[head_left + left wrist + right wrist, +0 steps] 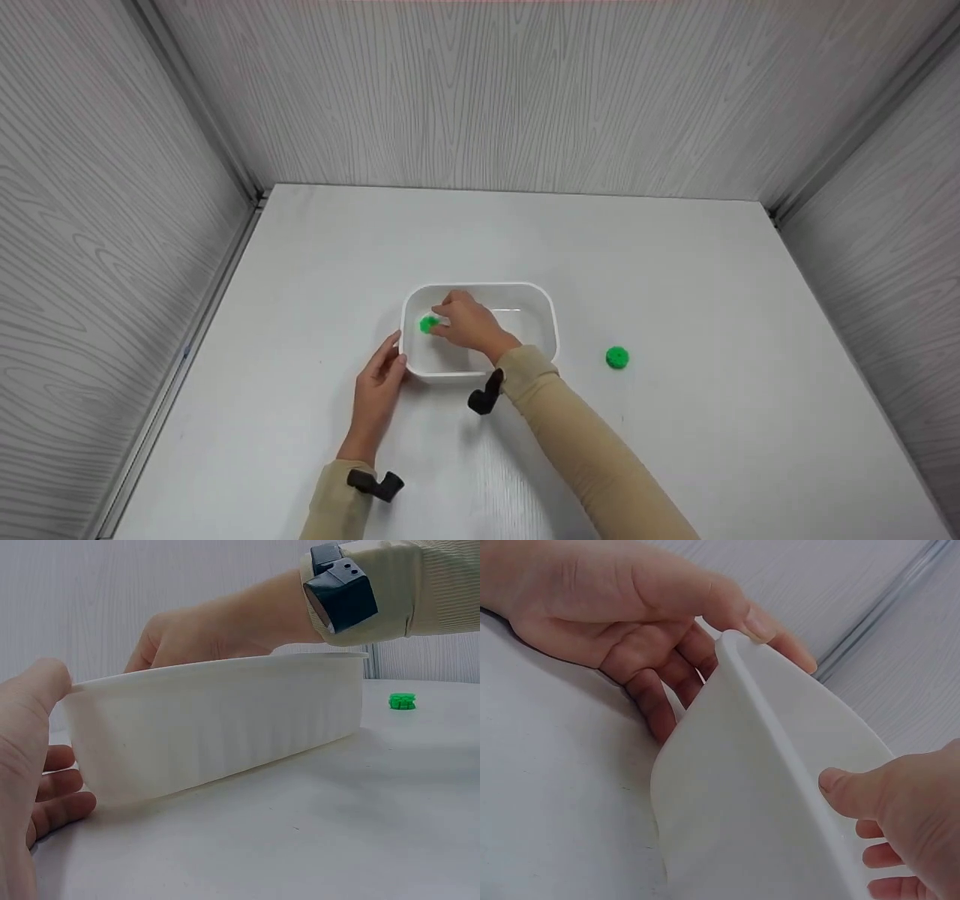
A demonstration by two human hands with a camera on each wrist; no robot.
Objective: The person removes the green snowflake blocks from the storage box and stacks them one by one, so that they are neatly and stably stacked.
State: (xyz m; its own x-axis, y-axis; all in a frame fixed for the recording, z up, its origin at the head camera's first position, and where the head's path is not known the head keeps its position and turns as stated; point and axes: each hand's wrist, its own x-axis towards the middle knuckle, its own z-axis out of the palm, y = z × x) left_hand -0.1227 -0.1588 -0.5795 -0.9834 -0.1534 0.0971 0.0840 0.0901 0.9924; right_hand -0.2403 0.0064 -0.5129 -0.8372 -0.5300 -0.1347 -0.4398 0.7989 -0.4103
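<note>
A white plastic container (448,374) with rounded corners and a raised rim stands on the table. My left hand (377,394) grips its left end, with the thumb at the rim and the other fingers against the outer wall in the right wrist view. Inside the container is my right hand (470,322), its thumb and forefinger apart. By those fingertips, near the left inner wall, lies a small green knobbly piece (428,324); the container wall hides it in both wrist views. A second green round piece (617,357) with a bumpy edge lies right of the container.
The white table (712,300) is enclosed by a grey wood-grain back wall (525,97) and similar side panels. Black wrist devices (486,391) are strapped over both beige sleeves. My right forearm (592,450) crosses above the container's front rim.
</note>
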